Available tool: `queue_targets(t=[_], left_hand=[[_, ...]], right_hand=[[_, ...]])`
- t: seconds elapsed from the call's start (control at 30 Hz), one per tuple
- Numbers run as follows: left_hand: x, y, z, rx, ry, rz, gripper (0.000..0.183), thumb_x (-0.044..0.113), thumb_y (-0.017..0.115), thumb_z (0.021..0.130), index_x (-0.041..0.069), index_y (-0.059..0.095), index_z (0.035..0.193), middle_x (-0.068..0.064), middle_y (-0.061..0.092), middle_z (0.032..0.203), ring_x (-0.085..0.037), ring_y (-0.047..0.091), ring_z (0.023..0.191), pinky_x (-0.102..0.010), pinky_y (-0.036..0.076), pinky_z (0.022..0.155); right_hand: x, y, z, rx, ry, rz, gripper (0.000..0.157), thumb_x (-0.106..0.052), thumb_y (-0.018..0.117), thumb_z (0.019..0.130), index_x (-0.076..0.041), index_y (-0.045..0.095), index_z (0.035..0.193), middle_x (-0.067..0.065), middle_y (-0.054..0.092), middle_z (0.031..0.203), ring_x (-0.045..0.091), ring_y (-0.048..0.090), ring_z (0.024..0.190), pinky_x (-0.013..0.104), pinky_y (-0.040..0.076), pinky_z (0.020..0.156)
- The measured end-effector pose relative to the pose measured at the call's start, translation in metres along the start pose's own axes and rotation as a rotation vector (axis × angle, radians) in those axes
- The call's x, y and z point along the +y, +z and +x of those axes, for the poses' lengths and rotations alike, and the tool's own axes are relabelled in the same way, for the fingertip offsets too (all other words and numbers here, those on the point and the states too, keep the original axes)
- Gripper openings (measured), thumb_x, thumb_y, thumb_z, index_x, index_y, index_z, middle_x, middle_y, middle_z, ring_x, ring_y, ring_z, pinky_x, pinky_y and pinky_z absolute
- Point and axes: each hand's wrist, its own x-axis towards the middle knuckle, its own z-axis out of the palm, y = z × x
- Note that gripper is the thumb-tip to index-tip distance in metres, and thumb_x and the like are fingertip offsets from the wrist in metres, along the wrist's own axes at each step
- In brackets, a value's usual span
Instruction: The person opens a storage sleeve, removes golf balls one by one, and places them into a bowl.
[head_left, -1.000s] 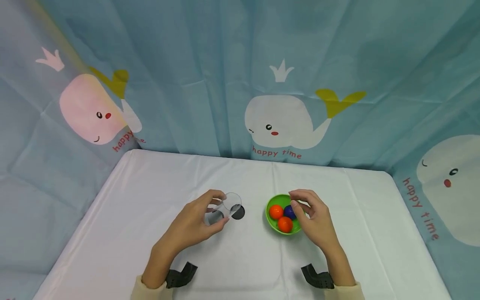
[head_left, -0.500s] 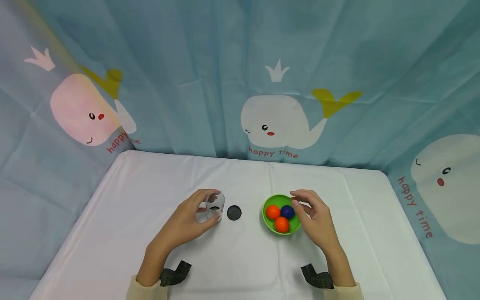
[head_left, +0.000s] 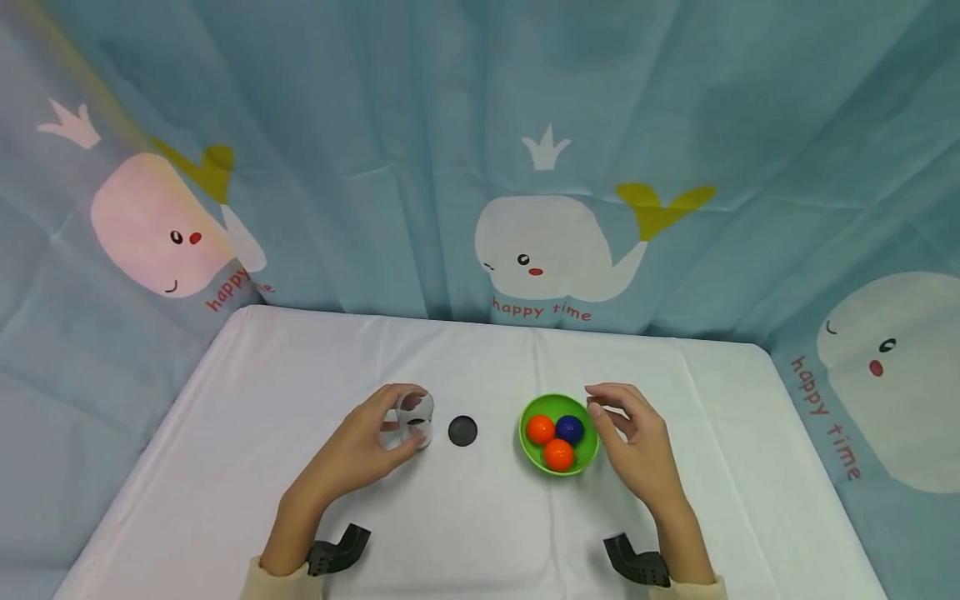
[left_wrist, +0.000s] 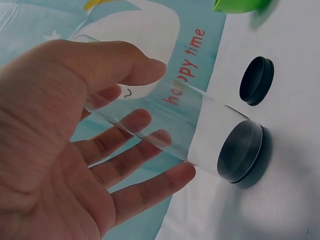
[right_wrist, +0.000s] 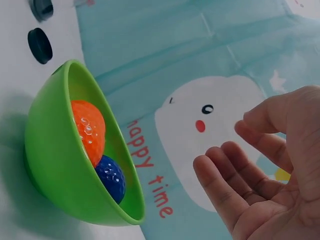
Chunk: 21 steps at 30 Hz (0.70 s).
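In the head view my left hand (head_left: 371, 442) is curled round a clear cylindrical container (head_left: 415, 417), which stands upright on the white table. The left wrist view shows thumb and fingers on either side of its transparent wall, with a black base (left_wrist: 241, 151) at the bottom. Beside it lies a round black lid (head_left: 462, 431), apart from the container. A green bowl (right_wrist: 55, 145) holds two orange golf balls (head_left: 541, 429) and a dark blue one (right_wrist: 111, 179). My right hand (head_left: 633, 446) hovers by the bowl's right rim, fingers loosely bent, holding nothing.
A white cloth (head_left: 480, 525) covers the table. Blue curtains (head_left: 420, 167) printed with whales hang along its back and sides. Each wrist wears a black curved mount (head_left: 339, 550).
The container was tilted over near the black lid; my left hand has brought it left and it now stands upright. My right hand stays beside the bowl. The head view has shifted slightly.
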Motion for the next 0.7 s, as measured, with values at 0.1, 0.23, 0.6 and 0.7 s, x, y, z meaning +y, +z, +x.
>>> queue_targets(t=[0.1,0.23,0.6,0.7], left_hand=[[-0.003,0.000,0.000,-0.001,0.000,-0.003,0.057,0.013,0.083,0.091,0.018,0.055,0.141,-0.002,0.066,0.133,-0.021,0.066,0.122,-0.038,0.062,0.098],[-0.007,0.000,0.000,-0.012,0.003,-0.017,0.058,0.013,0.084,0.090,0.015,0.055,0.140,-0.006,0.066,0.133,-0.025,0.066,0.121,-0.038,0.063,0.096],[-0.018,-0.001,0.002,-0.029,-0.037,-0.088,0.057,0.012,0.082,0.092,0.017,0.053,0.140,-0.005,0.065,0.135,-0.026,0.064,0.126,-0.041,0.062,0.094],[-0.019,0.001,0.001,-0.043,-0.035,-0.106,0.057,0.014,0.081,0.093,0.020,0.052,0.142,-0.005,0.065,0.135,-0.028,0.064,0.128,-0.043,0.062,0.096]], right_hand=[[0.000,0.000,0.000,0.028,-0.004,0.017,0.022,0.001,0.065,0.102,-0.005,0.073,0.122,-0.001,0.067,0.119,0.007,0.069,0.109,0.014,0.056,0.097],[-0.001,0.002,0.001,0.069,-0.011,0.040,0.021,0.003,0.064,0.102,0.000,0.073,0.120,-0.004,0.068,0.116,0.010,0.071,0.106,0.014,0.057,0.096],[-0.001,0.014,0.002,0.054,0.004,0.064,0.020,0.000,0.062,0.103,0.001,0.072,0.121,0.002,0.068,0.116,0.011,0.072,0.106,0.015,0.057,0.096],[-0.002,0.012,0.000,0.082,-0.003,0.057,0.020,0.003,0.062,0.102,0.000,0.073,0.120,-0.002,0.069,0.115,0.010,0.072,0.103,0.013,0.057,0.095]])
